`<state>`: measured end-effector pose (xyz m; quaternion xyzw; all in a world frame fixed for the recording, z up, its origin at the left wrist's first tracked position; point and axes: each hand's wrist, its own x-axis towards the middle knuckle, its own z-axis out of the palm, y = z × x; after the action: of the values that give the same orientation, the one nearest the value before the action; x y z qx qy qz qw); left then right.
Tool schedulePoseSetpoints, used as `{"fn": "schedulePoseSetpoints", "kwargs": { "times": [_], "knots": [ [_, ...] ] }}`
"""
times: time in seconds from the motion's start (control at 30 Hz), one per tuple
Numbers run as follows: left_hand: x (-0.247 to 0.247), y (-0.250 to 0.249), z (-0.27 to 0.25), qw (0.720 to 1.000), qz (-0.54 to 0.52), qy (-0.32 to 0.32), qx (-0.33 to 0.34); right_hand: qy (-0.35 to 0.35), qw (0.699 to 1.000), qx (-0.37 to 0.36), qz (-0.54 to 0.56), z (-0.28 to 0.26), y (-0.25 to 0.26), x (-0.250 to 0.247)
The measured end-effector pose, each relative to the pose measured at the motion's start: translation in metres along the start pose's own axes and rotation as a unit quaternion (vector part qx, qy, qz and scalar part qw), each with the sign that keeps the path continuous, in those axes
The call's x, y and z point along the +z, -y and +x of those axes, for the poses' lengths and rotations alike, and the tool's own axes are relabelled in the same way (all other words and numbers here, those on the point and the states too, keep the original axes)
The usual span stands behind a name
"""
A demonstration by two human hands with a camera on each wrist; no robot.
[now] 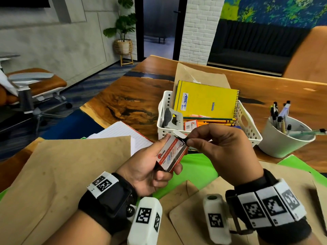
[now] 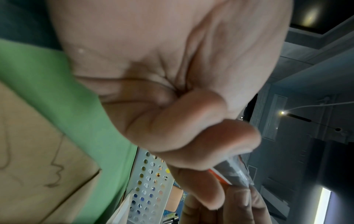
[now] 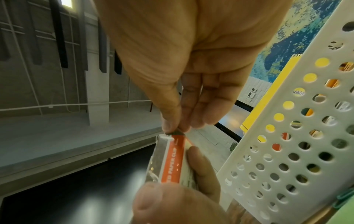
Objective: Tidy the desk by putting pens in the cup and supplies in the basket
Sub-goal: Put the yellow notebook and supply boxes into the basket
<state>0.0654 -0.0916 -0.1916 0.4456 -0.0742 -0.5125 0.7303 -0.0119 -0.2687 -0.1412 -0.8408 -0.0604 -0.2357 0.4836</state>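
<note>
Red-and-white cardboard clip box [image 1: 171, 155] held above the green sheet [image 1: 198, 171], just in front of the basket [image 1: 251, 133]. Gripped by the left hand [image 1: 150, 169], thumb along the top face, fingers curled under it. Pinched at its open end flap by the right hand [image 1: 217, 147], thumb and forefinger closed on a small dark piece [image 3: 177, 133] there; cannot tell what this piece is. Inside the white basket: yellow notebook [image 1: 206, 101], pencils [image 1: 215, 123], hole punch [image 1: 170, 119], another small red box [image 1: 190, 125]. To the right, white cup [image 1: 283, 140] with pens [image 1: 277, 115] standing in it. Brown envelopes [image 1: 62, 167] lying on the wooden desk [image 1: 127, 96] under both wrists.
</note>
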Motion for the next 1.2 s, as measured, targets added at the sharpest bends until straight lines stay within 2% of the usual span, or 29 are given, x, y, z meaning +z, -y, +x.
{"fn": "schedulePoseSetpoints", "kwargs": {
  "times": [0.17, 0.33, 0.5, 0.6, 0.73, 0.9, 1.03, 1.13, 1.2],
  "knots": [
    [0.001, 0.001, 0.000, 0.999, -0.009, 0.021, 0.023, -0.031, 0.999, 0.024, -0.002, 0.001, -0.001, -0.001],
    [-0.001, 0.005, 0.002, 0.998, 0.013, 0.045, 0.045, -0.054, 0.994, 0.067, -0.066, 0.002, -0.001, -0.009],
    [-0.002, 0.006, 0.004, 0.998, 0.016, 0.027, 0.050, -0.063, 0.989, 0.066, -0.115, 0.002, 0.011, -0.013],
    [0.000, 0.006, 0.005, 0.999, 0.012, 0.008, 0.051, -0.047, 0.991, 0.045, -0.118, 0.001, 0.023, -0.015],
    [0.001, 0.006, 0.006, 0.999, -0.002, -0.002, 0.048, 0.008, 0.991, 0.048, -0.123, -0.001, 0.029, -0.016],
    [0.001, 0.006, 0.005, 0.998, 0.010, 0.007, 0.057, -0.028, 0.980, 0.025, -0.197, -0.003, 0.020, -0.006],
    [0.000, 0.006, 0.003, 0.998, 0.015, 0.016, 0.064, -0.033, 0.991, 0.043, -0.123, -0.002, 0.022, -0.010],
    [-0.001, 0.006, 0.003, 0.998, 0.014, 0.019, 0.062, 0.003, 0.990, 0.057, -0.132, -0.001, 0.022, -0.009],
    [0.000, 0.006, 0.004, 0.998, 0.009, 0.015, 0.062, -0.001, 0.989, 0.057, -0.137, -0.002, 0.019, -0.007]
  ]
}}
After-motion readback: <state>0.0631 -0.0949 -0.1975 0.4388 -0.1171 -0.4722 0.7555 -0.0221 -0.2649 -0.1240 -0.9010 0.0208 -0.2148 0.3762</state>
